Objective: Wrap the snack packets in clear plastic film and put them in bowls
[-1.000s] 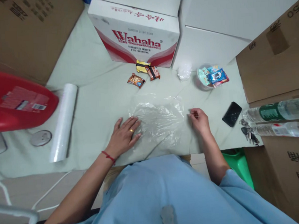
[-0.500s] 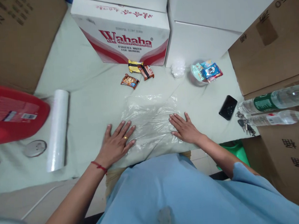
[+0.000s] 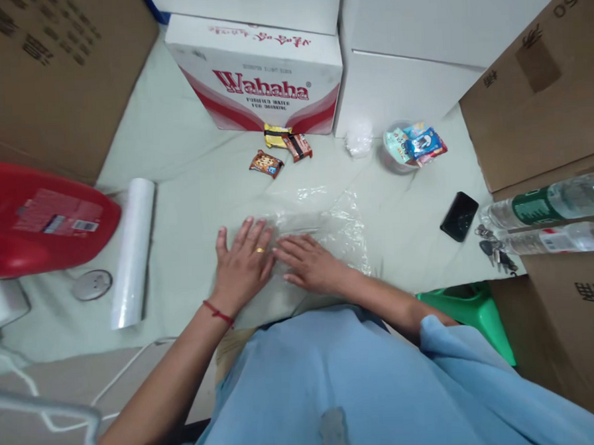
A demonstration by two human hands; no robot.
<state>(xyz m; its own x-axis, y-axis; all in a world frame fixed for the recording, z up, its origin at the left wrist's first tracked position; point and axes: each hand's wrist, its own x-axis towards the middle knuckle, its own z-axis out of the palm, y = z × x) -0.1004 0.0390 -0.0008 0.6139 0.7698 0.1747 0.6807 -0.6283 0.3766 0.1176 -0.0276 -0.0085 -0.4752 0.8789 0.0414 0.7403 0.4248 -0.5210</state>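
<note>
Though close together, flat hands (image 3: 242,262) (image 3: 315,265) — right on clear plastic (image 3: 344,230), left at its edge.

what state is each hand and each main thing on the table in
left hand, open, palm down, fingers spread
right hand, open, palm down on the plastic sheet
plastic sheet, spread out, wrinkled
white roll, lying on its side, wound up
three snack packets, look unopened
plastic tub, open, packets inside
phone, lying flat, upper face dark
keys, lying in a bunch
</note>
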